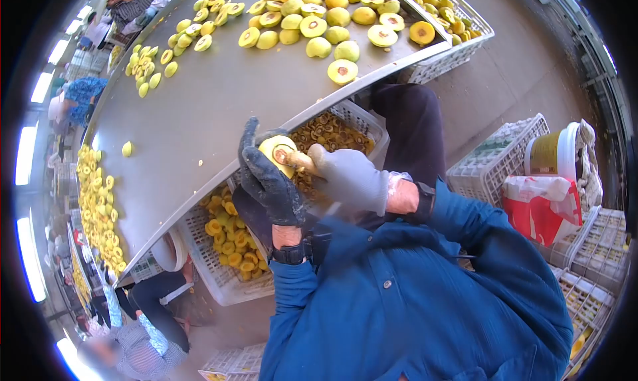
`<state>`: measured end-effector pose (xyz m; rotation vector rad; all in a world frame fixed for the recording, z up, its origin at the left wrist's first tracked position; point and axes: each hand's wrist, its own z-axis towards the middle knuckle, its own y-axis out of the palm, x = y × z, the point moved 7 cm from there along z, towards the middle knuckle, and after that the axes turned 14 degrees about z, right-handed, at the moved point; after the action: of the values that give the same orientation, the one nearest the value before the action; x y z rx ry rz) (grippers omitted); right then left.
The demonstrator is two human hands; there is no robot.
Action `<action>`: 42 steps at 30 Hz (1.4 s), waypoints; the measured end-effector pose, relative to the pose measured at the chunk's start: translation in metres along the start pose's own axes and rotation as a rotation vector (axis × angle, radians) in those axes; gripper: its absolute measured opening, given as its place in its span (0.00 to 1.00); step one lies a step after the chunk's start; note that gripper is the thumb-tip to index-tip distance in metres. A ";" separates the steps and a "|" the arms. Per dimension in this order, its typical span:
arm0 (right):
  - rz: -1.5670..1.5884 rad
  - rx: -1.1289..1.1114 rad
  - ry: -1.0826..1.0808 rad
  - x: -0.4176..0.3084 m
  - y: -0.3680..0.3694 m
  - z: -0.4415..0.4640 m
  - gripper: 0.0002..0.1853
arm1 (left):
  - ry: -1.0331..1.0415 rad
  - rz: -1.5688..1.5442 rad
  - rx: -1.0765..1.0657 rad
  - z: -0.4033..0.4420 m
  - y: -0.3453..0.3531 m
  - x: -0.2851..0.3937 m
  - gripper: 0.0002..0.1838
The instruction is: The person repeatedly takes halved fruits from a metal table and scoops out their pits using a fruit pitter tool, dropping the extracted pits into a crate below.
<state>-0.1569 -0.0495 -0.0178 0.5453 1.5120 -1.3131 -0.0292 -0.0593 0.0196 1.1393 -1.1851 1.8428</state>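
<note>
At the near edge of a metal table (179, 135), a person in a blue shirt (399, 301) works on a yellow fruit half (271, 147). The left hand (269, 185), in a dark glove, cups the fruit with its cut face showing. The right hand (352, 178), in a grey glove, is wrapped around a tan, handle-like tool (302, 162) that meets the reddish centre of that face; the shape of its working end cannot be made out.

More fruit halves (312, 27) lie scattered on the table's far side, with a heap of smaller pieces (100, 208) at its left end. Below the table's near edge, one white crate (380, 141) holds brownish scraps, and a second crate (229, 292), farther left, holds yellow pieces.

The chief risk appears to be a slip: if the flesh or gloves are wet, the tool could skid off a hard centre toward the cupping left hand. Pressed too deep, it could split the half. A slack left hold could let the fruit roll free, off the table's edge and into the scraps, while too tight a squeeze could bruise soft flesh.
</note>
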 end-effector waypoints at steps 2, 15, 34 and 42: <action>0.095 -0.055 0.037 0.002 0.001 0.001 0.13 | 0.076 0.086 0.018 0.003 -0.001 0.005 0.31; 1.134 -0.303 0.386 0.003 0.023 -0.015 0.07 | 0.095 -0.152 -0.074 0.014 0.010 -0.014 0.35; 0.184 -0.236 0.114 0.017 -0.002 -0.002 0.13 | -0.236 -0.700 -0.135 0.005 0.041 -0.041 0.29; 1.027 -0.538 0.611 0.007 0.025 -0.018 0.08 | -0.043 -0.394 -0.243 0.020 0.019 -0.019 0.32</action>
<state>-0.1453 -0.0278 -0.0377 1.2036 1.5923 0.0756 -0.0318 -0.0860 -0.0002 1.1785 -1.0826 1.3473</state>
